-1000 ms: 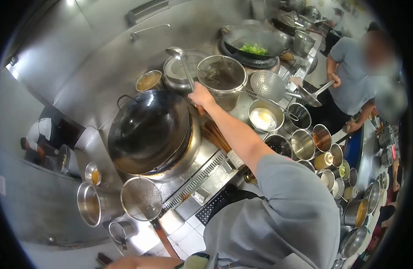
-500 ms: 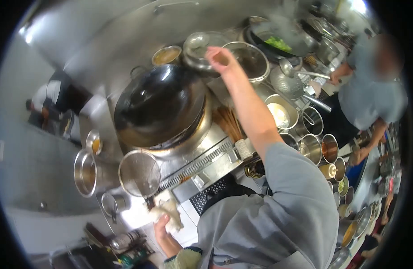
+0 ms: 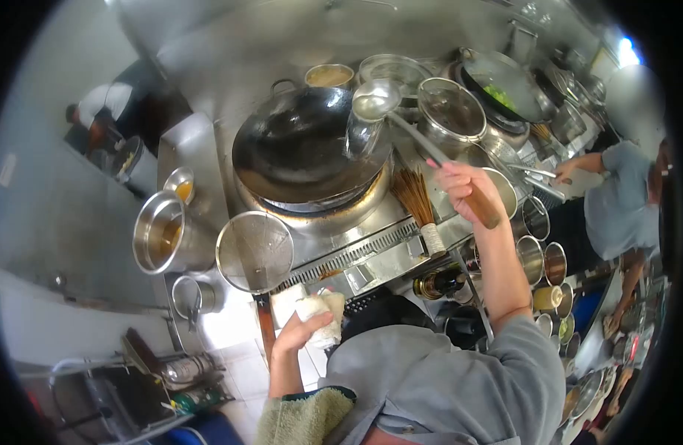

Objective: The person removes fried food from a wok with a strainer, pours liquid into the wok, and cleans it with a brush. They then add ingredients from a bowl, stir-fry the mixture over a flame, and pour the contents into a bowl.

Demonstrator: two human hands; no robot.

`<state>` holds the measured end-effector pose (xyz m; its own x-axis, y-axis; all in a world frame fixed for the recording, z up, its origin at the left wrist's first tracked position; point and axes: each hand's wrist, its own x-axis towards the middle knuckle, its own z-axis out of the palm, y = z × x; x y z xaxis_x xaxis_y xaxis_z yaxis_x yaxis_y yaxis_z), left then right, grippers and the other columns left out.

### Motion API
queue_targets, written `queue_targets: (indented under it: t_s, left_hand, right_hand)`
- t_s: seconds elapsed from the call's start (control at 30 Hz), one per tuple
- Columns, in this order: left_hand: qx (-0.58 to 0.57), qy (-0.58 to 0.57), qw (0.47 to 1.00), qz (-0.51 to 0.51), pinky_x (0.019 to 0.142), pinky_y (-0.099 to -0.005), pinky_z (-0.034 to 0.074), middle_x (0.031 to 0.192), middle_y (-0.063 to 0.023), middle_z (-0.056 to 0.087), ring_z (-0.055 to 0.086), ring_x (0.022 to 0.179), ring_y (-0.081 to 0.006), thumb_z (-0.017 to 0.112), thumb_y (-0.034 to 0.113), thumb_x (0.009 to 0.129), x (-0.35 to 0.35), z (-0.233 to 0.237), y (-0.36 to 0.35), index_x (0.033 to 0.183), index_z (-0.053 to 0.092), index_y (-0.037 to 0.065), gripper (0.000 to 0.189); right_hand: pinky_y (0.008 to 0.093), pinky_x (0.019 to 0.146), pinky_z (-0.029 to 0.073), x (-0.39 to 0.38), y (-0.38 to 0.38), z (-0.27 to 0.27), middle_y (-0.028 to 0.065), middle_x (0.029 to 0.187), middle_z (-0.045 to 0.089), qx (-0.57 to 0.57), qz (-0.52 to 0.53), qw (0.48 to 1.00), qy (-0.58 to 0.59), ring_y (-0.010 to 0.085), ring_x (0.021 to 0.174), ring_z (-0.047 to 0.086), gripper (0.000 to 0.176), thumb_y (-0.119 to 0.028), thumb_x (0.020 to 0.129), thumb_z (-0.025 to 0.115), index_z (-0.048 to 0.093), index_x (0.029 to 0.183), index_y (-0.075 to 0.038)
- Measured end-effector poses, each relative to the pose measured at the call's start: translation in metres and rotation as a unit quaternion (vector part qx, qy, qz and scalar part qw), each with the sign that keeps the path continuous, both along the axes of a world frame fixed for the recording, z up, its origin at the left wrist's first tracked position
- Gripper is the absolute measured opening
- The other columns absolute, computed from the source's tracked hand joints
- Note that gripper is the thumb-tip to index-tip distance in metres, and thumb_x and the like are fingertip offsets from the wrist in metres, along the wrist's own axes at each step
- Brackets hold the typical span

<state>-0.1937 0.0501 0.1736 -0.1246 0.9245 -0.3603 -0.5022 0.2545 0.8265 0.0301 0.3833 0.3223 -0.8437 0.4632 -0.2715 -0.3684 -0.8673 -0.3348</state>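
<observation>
My right hand [image 3: 466, 191] is wrapped round the wooden handle of a long metal ladle [image 3: 415, 136]. The ladle's bowl is tilted over the right rim of a large black wok [image 3: 293, 152], and clear liquid streams from it into the wok. My left hand [image 3: 303, 332] grips a folded white cloth [image 3: 328, 315] in front of the stove's edge. Just left of that hand is the wooden handle of a round mesh strainer [image 3: 254, 252]. A bamboo brush [image 3: 414, 200] lies on the stove, between the wok and my right forearm.
Left of the strainer stands a steel pot [image 3: 152, 237], with a small metal pitcher [image 3: 189, 297] below it. Behind the ladle are a lidded pot and a deep pot [image 3: 451, 110]. At right, a co-worker [image 3: 615, 185] holds a tool near a second wok [image 3: 504, 85] with greens.
My right hand has come back from the rear pots and now holds the ladle, which is pouring into the wok. My left hand, with the cloth, has moved slightly up and right in view.
</observation>
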Motion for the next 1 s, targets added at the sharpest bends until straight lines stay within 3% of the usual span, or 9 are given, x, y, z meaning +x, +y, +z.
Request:
queue_targets:
  t_s: [0.13, 0.23, 0.37, 0.57, 0.73, 0.77, 0.83, 0.87, 1.0]
  left_hand:
    - [0.047, -0.054, 0.997, -0.008, 0.075, -0.0371, 0.054, 0.113, -0.0209, 0.057, 0.062, 0.098, -0.0317, 0.078, 0.020, 0.068, -0.003, 0.004, -0.008, 0.132, 0.038, 0.003, 0.077]
    - [0.054, -0.110, 0.991, -0.061, 0.081, -0.0422, 0.052, 0.119, -0.0255, 0.054, 0.060, 0.102, -0.0351, 0.075, 0.033, 0.067, -0.004, 0.009, -0.007, 0.127, 0.045, 0.002, 0.074]
    - [0.173, -0.203, 0.963, -0.022, 0.095, -0.0519, 0.041, 0.131, -0.0307, 0.045, 0.052, 0.113, -0.0408, 0.068, 0.048, 0.070, 0.021, 0.025, 0.030, 0.118, 0.057, 0.002, 0.068]
    - [0.358, -0.319, 0.872, -0.104, 0.098, -0.0632, 0.033, 0.142, -0.0270, 0.032, 0.033, 0.128, -0.0475, 0.057, 0.064, 0.078, 0.010, 0.042, 0.089, 0.101, 0.062, 0.008, 0.062]
    - [0.397, -0.421, 0.811, -0.085, 0.059, -0.0348, 0.042, 0.118, -0.0179, 0.039, 0.043, 0.074, -0.0212, 0.063, 0.054, 0.080, -0.017, 0.065, 0.092, 0.097, 0.055, 0.003, 0.054]
    - [0.352, -0.386, 0.845, -0.113, 0.060, -0.0342, 0.045, 0.113, -0.0186, 0.046, 0.048, 0.073, -0.0236, 0.066, 0.048, 0.078, -0.030, 0.071, 0.092, 0.102, 0.055, 0.001, 0.053]
    - [0.182, -0.088, 0.972, 0.122, 0.062, -0.0323, 0.046, 0.101, -0.0146, 0.055, 0.053, 0.072, -0.0221, 0.070, 0.040, 0.077, -0.028, 0.093, 0.068, 0.109, 0.054, 0.000, 0.054]
    - [0.044, 0.141, 0.953, 0.264, 0.067, -0.0296, 0.048, 0.094, -0.0115, 0.060, 0.058, 0.078, -0.0188, 0.071, 0.030, 0.078, -0.025, 0.099, 0.062, 0.115, 0.053, -0.002, 0.052]
    - [0.006, 0.471, 0.855, 0.220, 0.075, -0.0293, 0.048, 0.099, -0.0118, 0.060, 0.057, 0.086, -0.0154, 0.070, 0.010, 0.078, -0.080, 0.066, 0.022, 0.117, 0.050, -0.007, 0.047]
  right_hand:
    - [0.0203, 0.038, 0.034, -0.004, -0.009, -0.006, -0.0032, 0.061, 0.043, 0.423, 0.043, 0.855, -0.297, 0.0063, 0.045, 0.041, 0.048, -0.012, 0.086, 0.061, 0.042, 0.129, -0.004]
    - [0.0245, 0.038, 0.036, -0.023, -0.022, -0.007, -0.0008, 0.058, 0.045, 0.527, -0.054, 0.781, -0.332, 0.0080, 0.043, 0.041, 0.048, -0.009, 0.086, 0.062, 0.041, 0.129, -0.005]
    - [0.0220, 0.040, 0.035, -0.064, -0.039, -0.018, -0.0030, 0.061, 0.046, 0.401, -0.096, 0.904, -0.111, 0.0061, 0.047, 0.042, 0.051, -0.012, 0.087, 0.062, 0.039, 0.132, -0.010]
    - [0.0264, 0.071, 0.048, -0.134, -0.098, -0.035, 0.0018, 0.088, 0.058, 0.392, -0.030, 0.917, 0.058, 0.0108, 0.076, 0.057, 0.044, -0.012, 0.085, 0.065, 0.046, 0.124, -0.007]
    - [0.0273, 0.078, 0.046, -0.162, -0.119, -0.058, 0.0048, 0.092, 0.061, 0.388, 0.077, 0.912, 0.106, 0.0120, 0.087, 0.057, 0.046, -0.016, 0.086, 0.065, 0.045, 0.127, -0.005]
    - [0.0282, 0.079, 0.047, -0.162, -0.113, -0.067, 0.0064, 0.095, 0.062, 0.470, 0.091, 0.875, 0.067, 0.0130, 0.089, 0.058, 0.048, -0.018, 0.087, 0.064, 0.045, 0.129, -0.004]
    - [0.0299, 0.081, 0.047, -0.154, -0.092, -0.079, 0.0096, 0.102, 0.065, 0.620, 0.115, 0.776, -0.011, 0.0150, 0.092, 0.059, 0.052, -0.020, 0.088, 0.063, 0.044, 0.132, -0.002]
    - [0.0307, 0.083, 0.048, -0.132, -0.084, -0.070, 0.0122, 0.108, 0.065, 0.705, 0.116, 0.692, -0.104, 0.0166, 0.097, 0.060, 0.055, -0.023, 0.089, 0.062, 0.041, 0.136, -0.002]
    - [0.0401, 0.095, 0.044, -0.012, -0.013, -0.075, 0.0195, 0.128, 0.051, 0.425, 0.105, 0.894, 0.094, 0.0289, 0.120, 0.049, 0.075, -0.030, 0.084, 0.067, 0.026, 0.145, -0.013]
